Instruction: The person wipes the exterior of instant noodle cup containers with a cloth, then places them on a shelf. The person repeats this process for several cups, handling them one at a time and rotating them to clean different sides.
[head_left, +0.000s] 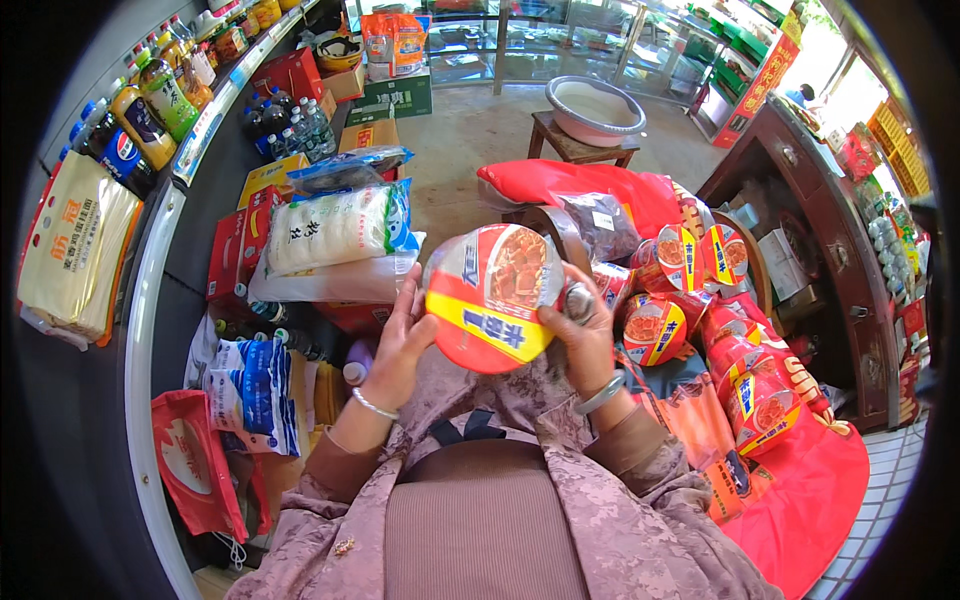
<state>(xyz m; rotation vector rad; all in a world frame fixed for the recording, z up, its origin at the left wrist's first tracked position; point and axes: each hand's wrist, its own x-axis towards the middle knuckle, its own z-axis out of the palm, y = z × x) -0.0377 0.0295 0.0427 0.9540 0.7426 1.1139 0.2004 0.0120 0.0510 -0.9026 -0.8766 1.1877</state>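
Between both hands I hold an instant noodle cup (491, 300), its round red and yellow printed lid facing up at me. My left hand (409, 334) rests against the cup's left side, thumb near the rim. My right hand (581, 322) grips its right side, with the thumb on the lid. To the right, several more noodle cups (655, 328) lie loosely on a red plastic sheet or bag (810, 480). A clear bag with dark contents (600, 221) lies beyond them.
White packs (330, 229) are stacked on boxes at the left, beside a dark shelf with drink bottles (169, 94) and packed noodles (75, 247). A basin (596, 105) stands on a wooden stool (574, 150) ahead. A wooden cabinet (832, 262) stands at the right.
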